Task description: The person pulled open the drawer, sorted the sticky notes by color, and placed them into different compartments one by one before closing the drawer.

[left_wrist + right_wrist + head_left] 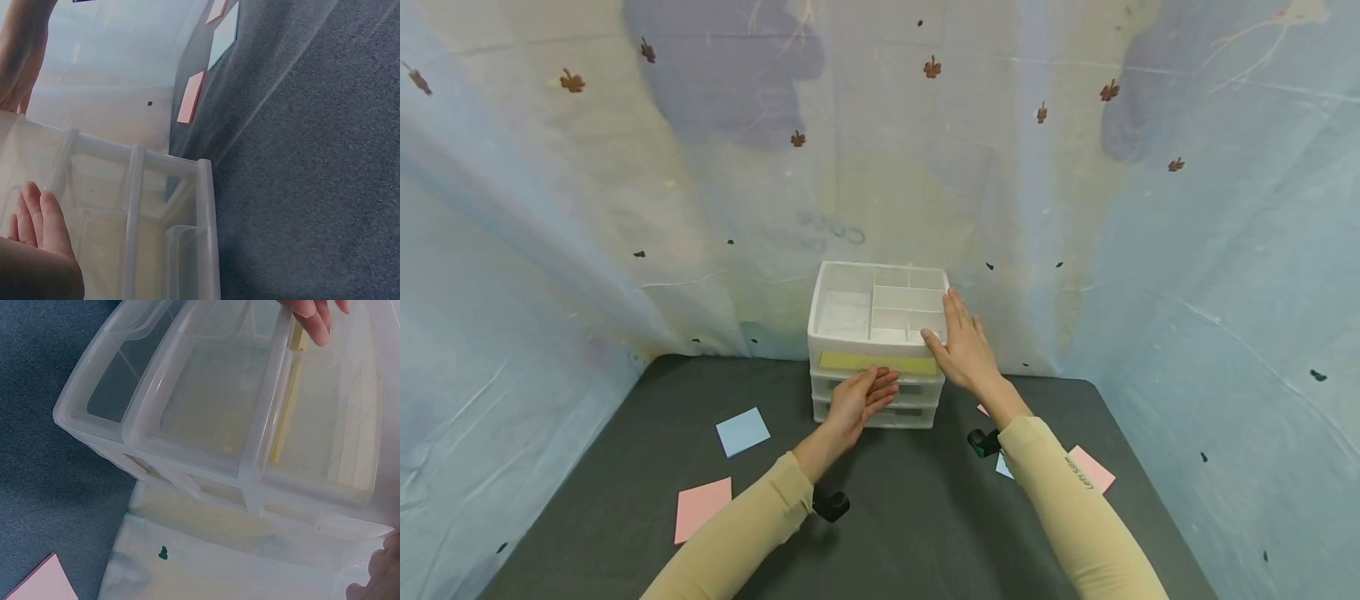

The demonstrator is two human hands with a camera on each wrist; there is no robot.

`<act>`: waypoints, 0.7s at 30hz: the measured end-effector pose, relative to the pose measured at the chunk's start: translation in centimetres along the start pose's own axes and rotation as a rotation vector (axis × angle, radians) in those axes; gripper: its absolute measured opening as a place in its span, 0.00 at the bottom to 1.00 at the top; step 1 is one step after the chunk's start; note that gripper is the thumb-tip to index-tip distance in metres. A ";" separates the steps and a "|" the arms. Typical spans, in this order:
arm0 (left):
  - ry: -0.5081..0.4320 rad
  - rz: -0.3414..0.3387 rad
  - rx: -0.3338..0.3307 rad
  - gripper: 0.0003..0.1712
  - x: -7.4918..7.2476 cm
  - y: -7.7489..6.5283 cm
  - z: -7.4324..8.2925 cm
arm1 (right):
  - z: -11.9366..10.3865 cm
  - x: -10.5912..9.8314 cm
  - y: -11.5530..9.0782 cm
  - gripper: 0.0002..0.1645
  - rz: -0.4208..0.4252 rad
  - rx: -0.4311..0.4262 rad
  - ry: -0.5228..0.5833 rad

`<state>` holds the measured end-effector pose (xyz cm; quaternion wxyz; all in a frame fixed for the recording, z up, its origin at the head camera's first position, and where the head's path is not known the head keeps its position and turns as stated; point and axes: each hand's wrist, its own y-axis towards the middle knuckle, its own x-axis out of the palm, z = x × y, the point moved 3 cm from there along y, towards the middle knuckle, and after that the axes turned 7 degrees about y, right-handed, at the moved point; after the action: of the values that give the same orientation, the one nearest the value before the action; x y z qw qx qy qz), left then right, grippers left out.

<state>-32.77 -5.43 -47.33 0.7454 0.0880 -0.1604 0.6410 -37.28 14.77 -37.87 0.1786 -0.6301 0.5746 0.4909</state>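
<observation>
A white plastic three-drawer box point(865, 345) is holding a flat yellow sheet point(842, 362) in its top drawer point(319, 419) — left hand point(853, 398) before it, right hand point(970, 354) alongside, fingers loosely together.

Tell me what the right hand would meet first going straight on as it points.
Probably the patterned backdrop behind the white drawer unit: the right hand points towards it along the unit's right edge, though depth is unclear.

Small dark lettering point(1078, 472), apparently "LetsSlim", is running along the pale yellow sleeve point(1071, 518) on the person's right arm, its tiny characters barely allowing a sure reading.
</observation>
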 end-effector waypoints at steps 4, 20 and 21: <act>0.003 -0.041 -0.009 0.26 -0.2 -0.2 -0.2 | -0.1 -0.1 0.0 0.49 -0.003 -0.001 0.000; 0.107 -0.076 -0.052 0.30 -1.7 -2.7 -3.9 | 0.0 -0.1 0.1 0.49 -0.001 -0.009 0.015; 0.104 -0.068 -0.056 0.30 -1.8 -2.7 -4.0 | 0.0 -0.1 0.1 0.49 -0.001 -0.010 0.012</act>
<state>-29.81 -6.18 -51.53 0.7761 0.0392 -0.1363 0.6144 -37.32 14.77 -37.79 0.1721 -0.6340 0.5730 0.4899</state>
